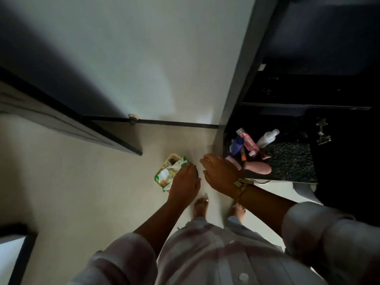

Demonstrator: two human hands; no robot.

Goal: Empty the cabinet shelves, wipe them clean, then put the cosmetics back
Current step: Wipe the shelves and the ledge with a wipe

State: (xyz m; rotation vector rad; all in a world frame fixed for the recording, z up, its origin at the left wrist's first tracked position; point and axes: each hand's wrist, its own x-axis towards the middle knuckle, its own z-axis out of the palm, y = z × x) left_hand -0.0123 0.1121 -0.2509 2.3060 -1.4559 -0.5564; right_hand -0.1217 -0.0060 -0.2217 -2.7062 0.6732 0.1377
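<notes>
I look down at the floor. My left hand (pixel 185 183) grips a green and white pack of wipes (pixel 171 173), which covers most of a small cream basket (pixel 171 157) behind it. My right hand (pixel 220 174) hovers beside it with fingers apart and nothing in it, just left of the dark speckled counter (pixel 292 161). On the counter's near corner lie several cosmetics: a blue bottle (pixel 236 146), a pink bottle (pixel 247 141), a white bottle (pixel 267 137) and a pink tube (pixel 260 167). The cabinet (pixel 318 58) above the counter is too dark to see into.
An open door (pixel 61 120) stands at the left, with a door stopper (pixel 132 118) at the base of the white wall. A metal fitting (pixel 322 131) sits at the counter's back right. My bare feet (pixel 201 206) stand on the pale floor.
</notes>
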